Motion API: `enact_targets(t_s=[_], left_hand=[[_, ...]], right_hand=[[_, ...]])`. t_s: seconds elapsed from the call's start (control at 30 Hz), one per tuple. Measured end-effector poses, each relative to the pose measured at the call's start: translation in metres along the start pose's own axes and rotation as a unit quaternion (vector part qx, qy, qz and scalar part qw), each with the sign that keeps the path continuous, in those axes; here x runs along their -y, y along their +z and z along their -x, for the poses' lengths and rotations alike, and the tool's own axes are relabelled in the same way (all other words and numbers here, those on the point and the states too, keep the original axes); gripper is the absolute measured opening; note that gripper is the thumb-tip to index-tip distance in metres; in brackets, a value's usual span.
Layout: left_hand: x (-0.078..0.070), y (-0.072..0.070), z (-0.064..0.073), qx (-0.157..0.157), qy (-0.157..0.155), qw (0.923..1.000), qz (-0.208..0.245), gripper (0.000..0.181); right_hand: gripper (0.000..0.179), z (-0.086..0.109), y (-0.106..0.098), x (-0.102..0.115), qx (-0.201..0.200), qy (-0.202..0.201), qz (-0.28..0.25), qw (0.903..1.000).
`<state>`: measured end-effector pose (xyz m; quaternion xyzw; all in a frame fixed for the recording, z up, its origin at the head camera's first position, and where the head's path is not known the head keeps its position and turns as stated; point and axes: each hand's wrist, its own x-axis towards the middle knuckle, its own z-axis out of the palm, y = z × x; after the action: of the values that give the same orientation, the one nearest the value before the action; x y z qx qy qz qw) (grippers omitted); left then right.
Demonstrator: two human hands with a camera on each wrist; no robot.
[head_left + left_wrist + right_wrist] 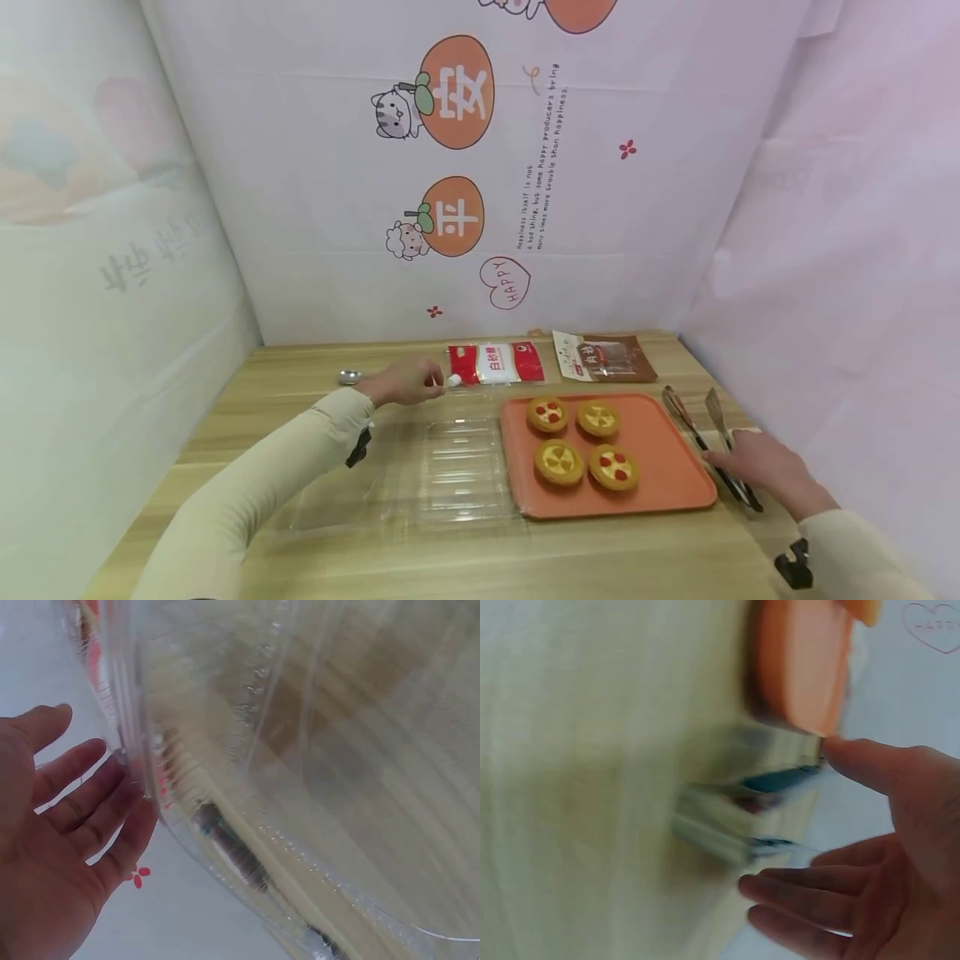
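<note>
My left hand [408, 381] is at the far side of a clear plastic box [465, 467] that lies opened out on the table. In the left wrist view its fingertips meet the rim of the clear plastic [142, 750], fingers loosely bent and spread, thumb apart. My right hand [761, 462] hovers around the tongs [723, 475], which lie right of the orange tray [675, 467]. The right wrist view shows thumb and fingers spread on either side of the tongs [712, 825], not closed on them. That view is blurred.
Several egg tarts [558, 462] with fruit-like toppings sit on the tray. Behind stand a red and white sugar bag [495, 363] and a brown packet [607, 358]. A metal spoon [350, 377] is at the back left. White printed sheets [322, 167] wall in the table.
</note>
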<state>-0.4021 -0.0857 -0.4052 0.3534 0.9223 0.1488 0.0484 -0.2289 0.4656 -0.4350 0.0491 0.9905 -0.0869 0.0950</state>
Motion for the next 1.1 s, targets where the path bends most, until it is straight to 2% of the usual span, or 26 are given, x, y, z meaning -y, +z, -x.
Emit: enact_targets(t_s=[0.17,0.33,0.47,0.63,0.73,0.83,0.9,0.97,1.03,1.1], left_hand=[[-0.001,0.005,0.0,0.009,0.008,0.9996,-0.024,0.013],[0.004,0.01,-0.003,0.012,0.006,0.9995,-0.029,0.01],[0.007,0.013,-0.004,0.011,0.007,0.9998,-0.013,0.009],[0.009,0.016,-0.005,0.002,0.007,1.0,-0.003,0.01],[0.009,0.017,-0.004,-0.005,0.007,1.0,-0.001,0.01],[0.007,0.017,-0.002,-0.009,0.006,0.9999,0.006,0.01],[0.007,0.017,-0.002,-0.009,0.004,0.9999,0.011,0.01],[0.007,0.019,-0.003,-0.009,0.004,0.9998,0.014,0.01],[0.009,0.021,-0.005,-0.011,0.007,0.9998,0.016,0.01],[0.009,0.023,-0.006,-0.013,0.007,0.9997,0.018,0.01]], right_hand=[[0.053,-0.013,0.015,-0.003,-0.047,-0.005,-0.013,0.9988],[0.055,-0.028,0.027,-0.006,-0.069,-0.004,-0.023,0.9973],[0.056,-0.036,0.03,-0.01,-0.082,0.002,-0.048,0.9955],[0.048,-0.036,0.027,-0.016,-0.079,0.002,-0.062,0.995],[0.041,-0.028,0.017,-0.015,-0.076,-0.008,-0.079,0.9939],[0.034,-0.015,0.0,-0.009,-0.088,-0.044,-0.088,0.9913],[0.026,-0.006,-0.011,-0.002,-0.113,-0.088,-0.077,0.9867],[0.023,0.003,-0.017,0.004,-0.15,-0.145,-0.046,0.977],[0.029,0.013,-0.021,0.011,-0.177,-0.199,-0.011,0.9639],[0.037,0.025,-0.026,0.019,-0.174,-0.233,0.011,0.9568]])
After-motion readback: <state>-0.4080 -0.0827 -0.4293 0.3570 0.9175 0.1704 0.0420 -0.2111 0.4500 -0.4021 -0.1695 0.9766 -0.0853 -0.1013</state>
